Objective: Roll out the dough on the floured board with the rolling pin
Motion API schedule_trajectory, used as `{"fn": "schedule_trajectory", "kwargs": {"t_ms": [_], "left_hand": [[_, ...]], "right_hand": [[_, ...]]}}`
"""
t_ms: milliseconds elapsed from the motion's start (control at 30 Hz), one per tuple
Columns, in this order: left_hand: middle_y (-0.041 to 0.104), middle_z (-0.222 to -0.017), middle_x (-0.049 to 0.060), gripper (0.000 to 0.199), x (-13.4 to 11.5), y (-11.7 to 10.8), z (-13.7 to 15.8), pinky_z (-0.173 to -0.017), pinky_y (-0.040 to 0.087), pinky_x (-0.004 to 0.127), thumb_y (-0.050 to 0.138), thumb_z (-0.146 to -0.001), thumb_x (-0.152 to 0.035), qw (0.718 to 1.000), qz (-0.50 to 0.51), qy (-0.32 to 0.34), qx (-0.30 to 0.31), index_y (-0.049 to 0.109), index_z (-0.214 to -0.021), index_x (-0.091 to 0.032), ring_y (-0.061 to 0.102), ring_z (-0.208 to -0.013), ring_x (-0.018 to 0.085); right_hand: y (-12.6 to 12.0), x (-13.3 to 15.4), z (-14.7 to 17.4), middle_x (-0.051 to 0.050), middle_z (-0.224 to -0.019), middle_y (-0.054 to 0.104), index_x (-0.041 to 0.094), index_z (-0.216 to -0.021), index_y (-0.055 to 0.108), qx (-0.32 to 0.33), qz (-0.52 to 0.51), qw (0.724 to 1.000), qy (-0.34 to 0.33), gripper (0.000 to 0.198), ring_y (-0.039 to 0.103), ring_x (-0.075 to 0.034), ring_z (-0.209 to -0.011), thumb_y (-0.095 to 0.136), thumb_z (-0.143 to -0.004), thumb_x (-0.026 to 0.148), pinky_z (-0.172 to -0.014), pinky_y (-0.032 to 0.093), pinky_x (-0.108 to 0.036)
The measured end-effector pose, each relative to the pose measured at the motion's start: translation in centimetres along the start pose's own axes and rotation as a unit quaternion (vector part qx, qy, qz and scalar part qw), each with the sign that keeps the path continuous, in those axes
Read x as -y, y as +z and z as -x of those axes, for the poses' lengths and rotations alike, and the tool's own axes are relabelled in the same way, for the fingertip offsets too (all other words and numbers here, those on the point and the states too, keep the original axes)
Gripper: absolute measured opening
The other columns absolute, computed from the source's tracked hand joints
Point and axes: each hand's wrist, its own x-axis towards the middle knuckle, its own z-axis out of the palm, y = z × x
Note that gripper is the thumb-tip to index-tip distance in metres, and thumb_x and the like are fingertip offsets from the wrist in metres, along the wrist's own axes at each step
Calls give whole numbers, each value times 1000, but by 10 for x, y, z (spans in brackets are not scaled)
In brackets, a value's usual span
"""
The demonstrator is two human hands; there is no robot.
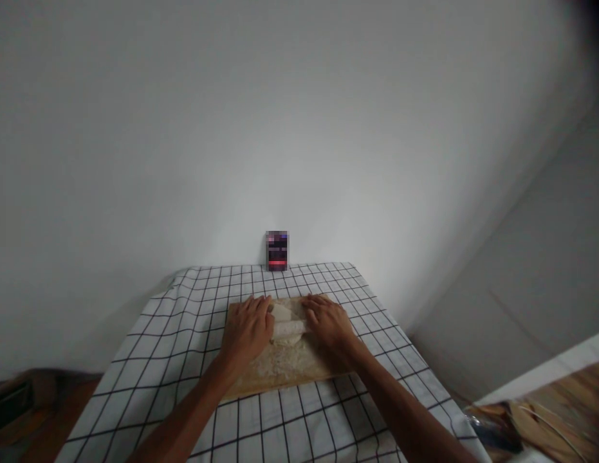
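A pale rolling pin [288, 329] lies crosswise on a floured wooden board [275, 370]. Under it is a thin flat piece of dough [280, 312], showing on the far side and a little on the near side. My left hand [249, 326] covers the pin's left end, fingers bent over it and thumb towards the middle. Over the right end rests my right hand [327, 320], its fingers pointing forward and inward. Both ends of the pin are hidden beneath the hands.
The board lies on a table with a white, black-checked cloth [260, 424]. At the back, a dark pixelated upright object [277, 251] stands against the white wall [299, 128]. Blurred brown objects [535, 424] are low at the right, beyond the table edge.
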Motion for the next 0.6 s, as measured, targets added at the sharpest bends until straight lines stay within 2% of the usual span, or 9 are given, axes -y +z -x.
{"fn": "schedule_trajectory", "kwargs": {"t_ms": [100,267,433,533,600], "left_hand": [[70,-147,15,49,-3,1,7,-117,45,59,42,-102,-23,999,-14,22,-42,62,-146,-16,56,-145,37],[72,-144,13,45,2,8,15,-121,49,54,41,-102,-19,988,1,95,-119,63,-141,-14,59,-144,30],[75,-140,12,45,11,16,15,-119,53,52,38,-101,-17,989,-9,108,-96,67,-136,-17,62,-141,28],[75,-140,10,45,15,18,6,-120,50,52,41,-100,-18,996,-29,69,-55,70,-134,-18,62,-140,28],[76,-139,10,43,14,18,0,-118,51,53,43,-100,-19,998,-36,34,-26,71,-134,-18,64,-138,30]], "right_hand": [[5,2,16,-7,-149,67,23,-133,74,-30,-4,1000,1,40,58,-23,-141,45,-106,22,-121,42,-41],[-2,18,41,-8,-148,67,21,-132,73,-41,6,999,20,42,59,-25,-140,38,-110,28,-120,44,-43],[-11,26,40,-7,-150,66,23,-130,74,-9,37,999,26,42,57,-25,-143,36,-111,30,-120,43,-43],[-16,21,24,-6,-142,71,23,-117,78,28,31,999,11,42,64,-22,-133,37,-111,28,-113,48,-37],[-17,17,11,-5,-141,72,24,-116,78,44,19,999,14,39,68,-20,-126,39,-109,27,-106,52,-34]]}}
